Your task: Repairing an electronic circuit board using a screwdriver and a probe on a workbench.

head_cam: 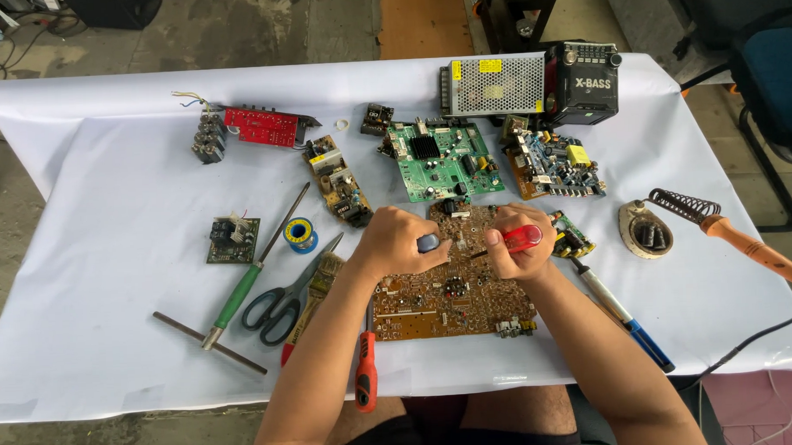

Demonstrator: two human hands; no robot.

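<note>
A large brown circuit board [451,291] lies flat on the white table cover [105,171], directly in front of the person, and both hands are held over its upper half. The right hand [518,244] is closed around a translucent red screwdriver handle [521,237], whose thin shaft is angled down and leftward to the board's surface. The left hand [395,242] is curled, knuckles up, around a small dark rounded object [427,242] that is pressed near the board's top edge — what this object is cannot be told. To the left of the board, scissors [280,301], a green-handled T-shaped tool [240,289] and a blue spool of solder [301,234] are laid out; an orange-handled screwdriver [365,373] rests at the table's near edge. A green circuit board [442,159] sits just beyond the hands. On the right a soldering iron [748,241] is parked by its coiled stand [646,227].
</note>
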